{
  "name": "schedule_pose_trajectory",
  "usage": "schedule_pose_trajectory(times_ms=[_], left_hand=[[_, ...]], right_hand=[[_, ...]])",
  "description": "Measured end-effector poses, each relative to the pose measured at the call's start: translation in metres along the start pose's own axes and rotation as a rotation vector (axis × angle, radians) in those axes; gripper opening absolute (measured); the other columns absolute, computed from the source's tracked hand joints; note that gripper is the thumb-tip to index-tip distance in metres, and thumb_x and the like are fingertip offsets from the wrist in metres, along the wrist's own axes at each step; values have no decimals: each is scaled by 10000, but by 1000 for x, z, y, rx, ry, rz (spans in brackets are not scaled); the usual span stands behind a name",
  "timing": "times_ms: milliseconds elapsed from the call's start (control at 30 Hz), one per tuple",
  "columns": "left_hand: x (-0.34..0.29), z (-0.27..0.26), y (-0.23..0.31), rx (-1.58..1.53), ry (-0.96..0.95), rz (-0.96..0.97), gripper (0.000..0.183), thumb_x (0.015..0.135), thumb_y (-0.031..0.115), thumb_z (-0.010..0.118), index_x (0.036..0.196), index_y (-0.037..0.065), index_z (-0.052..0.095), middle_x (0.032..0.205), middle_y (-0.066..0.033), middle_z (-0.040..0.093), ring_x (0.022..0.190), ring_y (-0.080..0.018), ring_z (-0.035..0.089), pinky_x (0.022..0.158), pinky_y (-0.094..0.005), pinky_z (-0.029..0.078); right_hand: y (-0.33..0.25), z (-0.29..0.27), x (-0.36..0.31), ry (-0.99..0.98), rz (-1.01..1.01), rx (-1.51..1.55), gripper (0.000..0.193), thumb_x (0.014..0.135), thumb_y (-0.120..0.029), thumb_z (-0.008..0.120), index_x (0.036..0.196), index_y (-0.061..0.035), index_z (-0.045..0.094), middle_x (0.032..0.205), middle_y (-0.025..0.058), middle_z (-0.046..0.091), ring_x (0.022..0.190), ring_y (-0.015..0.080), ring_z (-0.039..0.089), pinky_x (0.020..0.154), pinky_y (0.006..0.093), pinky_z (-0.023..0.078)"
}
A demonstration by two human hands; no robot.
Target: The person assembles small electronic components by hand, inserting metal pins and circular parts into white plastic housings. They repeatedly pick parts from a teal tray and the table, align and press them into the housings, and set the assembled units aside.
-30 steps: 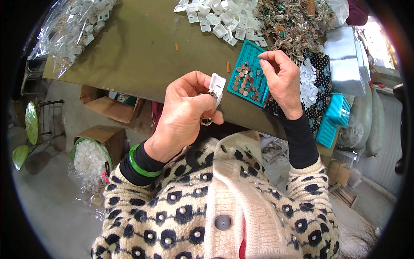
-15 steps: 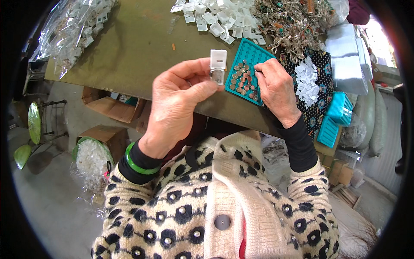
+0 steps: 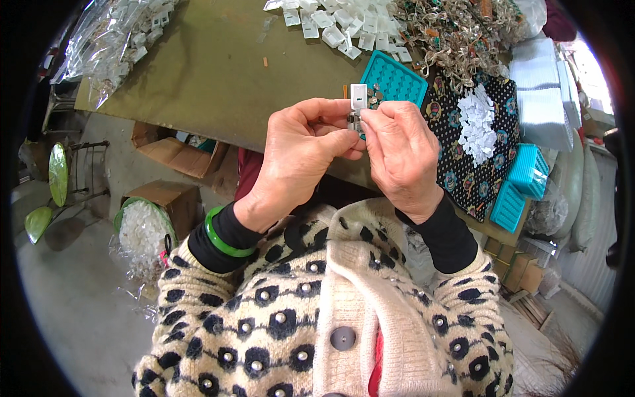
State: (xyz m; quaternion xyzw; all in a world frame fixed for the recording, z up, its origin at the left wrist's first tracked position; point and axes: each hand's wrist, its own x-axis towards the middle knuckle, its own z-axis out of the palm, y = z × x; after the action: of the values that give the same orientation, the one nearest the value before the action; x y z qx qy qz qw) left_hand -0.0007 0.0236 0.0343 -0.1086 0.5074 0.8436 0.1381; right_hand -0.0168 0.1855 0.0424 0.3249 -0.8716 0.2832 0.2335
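Observation:
My left hand [image 3: 291, 149] pinches a small white plastic case [image 3: 358, 94] between thumb and fingers, its hinged lid standing up. The fingertips of my right hand [image 3: 407, 155] are pressed together at the lower half of the case. Whatever they hold is too small or too hidden to make out. Just beyond both hands lies a teal dimpled tray [image 3: 402, 74]. A few small round metal pieces [image 3: 377, 92] show in it above my right fingers; its near part is covered by my hands.
White cases [image 3: 347, 26] are heaped at the table's far side, beside tangled wired parts [image 3: 456, 40]. White slips [image 3: 477, 122] lie on a patterned cloth [image 3: 456, 178] to the right, near stacked teal trays [image 3: 526, 172]. A clear bag [image 3: 109, 49] sits far left.
My right hand has left the teal tray and come left to the white case. My left hand has moved right with the case, so the two hands now meet.

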Motion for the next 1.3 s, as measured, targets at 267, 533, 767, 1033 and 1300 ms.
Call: schedule_pose_trajectory(times_ms=[267,533,767,1033,1300], left_hand=[[-1,1,-1,-52,-2,-62,309,820,-92,673,1125,-83,625,907,-112,669,767,-210,711,702,-311,617],[-2,-6,2,-55,-19,-47,318,832,-82,672,1145,-79,623,926,-115,669,777,-210,709,723,-317,616],[-1,-12,5,-142,-56,-51,308,840,-56,685,1142,-80,625,937,-114,670,776,-202,703,729,-313,614],[1,-20,4,-131,-38,-72,290,846,14,734,1097,-78,624,874,-99,684,715,-141,677,639,-251,582],[6,-25,6,-166,-73,-132,174,856,29,690,1014,-10,630,794,-46,640,604,-101,583,562,-254,527]], right_hand=[[-2,-5,-2,-1,146,150,203,807,77,688,987,-11,652,911,117,637,793,248,652,679,326,535],[-2,-2,1,-11,174,207,188,787,72,714,943,-11,649,887,106,640,780,238,643,695,312,521],[-3,5,7,67,107,180,209,764,79,711,933,-16,633,879,113,609,775,272,627,669,346,527],[-5,6,10,-107,216,392,135,803,62,681,921,1,653,868,102,618,774,243,618,659,314,511],[13,3,15,-78,464,468,99,867,48,627,952,0,647,861,89,637,705,201,619,654,295,502]])
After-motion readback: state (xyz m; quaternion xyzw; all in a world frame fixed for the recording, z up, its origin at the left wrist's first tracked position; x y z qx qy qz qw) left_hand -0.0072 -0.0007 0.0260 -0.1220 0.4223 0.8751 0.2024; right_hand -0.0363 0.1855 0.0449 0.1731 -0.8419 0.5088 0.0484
